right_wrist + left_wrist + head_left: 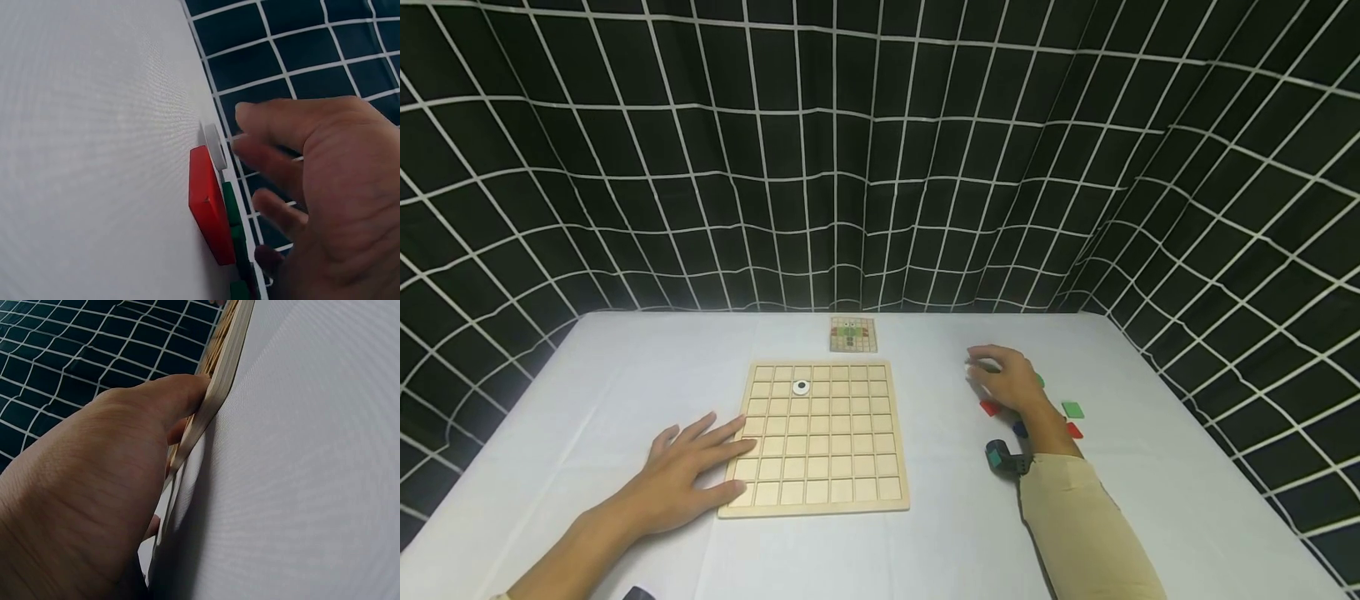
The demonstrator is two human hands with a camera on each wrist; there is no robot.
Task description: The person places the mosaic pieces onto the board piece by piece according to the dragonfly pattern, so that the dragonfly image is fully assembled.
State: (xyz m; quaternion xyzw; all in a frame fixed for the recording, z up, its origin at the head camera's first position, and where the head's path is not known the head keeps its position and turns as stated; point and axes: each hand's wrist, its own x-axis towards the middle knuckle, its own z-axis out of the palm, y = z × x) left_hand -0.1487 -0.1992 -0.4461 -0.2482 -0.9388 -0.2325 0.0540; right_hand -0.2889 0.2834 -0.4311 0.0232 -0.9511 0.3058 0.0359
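A square wooden board (842,446) with a grid of shallow cells lies on the white table. One white disc with a black dot (801,387) sits in its upper left part. My left hand (681,483) rests along the board's left edge, fingers spread; the left wrist view shows the thumb (184,394) touching the rim. On the right, my right hand (1009,385) hovers over loose pieces with fingers loosely bent. In the right wrist view, a white disc (214,147) and a red block (206,194) lie beside its fingertips, a gap between. It grips nothing visible.
Behind the board lies a small card (853,335) printed with a coloured figure on a grid. Near my right forearm are a green tile (1072,410), a red tile (1075,430) and a dark blue piece (1020,429). A black gridded curtain (850,167) surrounds the table.
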